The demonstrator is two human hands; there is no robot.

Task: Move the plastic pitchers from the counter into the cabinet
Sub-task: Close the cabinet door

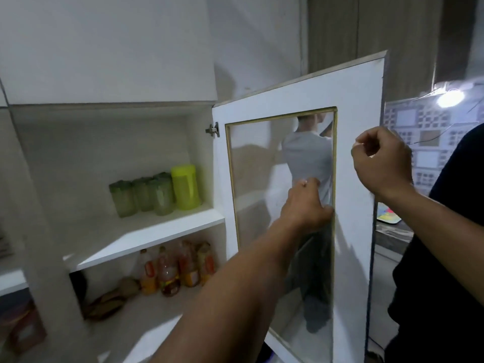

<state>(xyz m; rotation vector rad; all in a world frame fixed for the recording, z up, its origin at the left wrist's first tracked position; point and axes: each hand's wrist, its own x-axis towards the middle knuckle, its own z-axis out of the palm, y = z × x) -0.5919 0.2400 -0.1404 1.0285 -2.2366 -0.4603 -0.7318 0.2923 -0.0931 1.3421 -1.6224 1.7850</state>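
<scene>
A yellow-green plastic pitcher [185, 187] stands upright on the upper shelf [146, 231] of the open cabinet, at the right end. Several darker green pitchers [142, 196] stand close together to its left. The cabinet door [351, 106], white with a glass pane, is swung open to the right. My left hand [305, 205] rests against the inner face of the door at the pane's gold trim and holds nothing. My right hand [382, 161] is curled around the door's outer edge, higher up.
On the lower shelf stand several oil bottles [172, 271], with dark rounded items [104, 305] to their left. A person in dark clothes [445, 258] stands close at the right. The glass pane reflects a person. A lamp [449, 98] glares at the upper right.
</scene>
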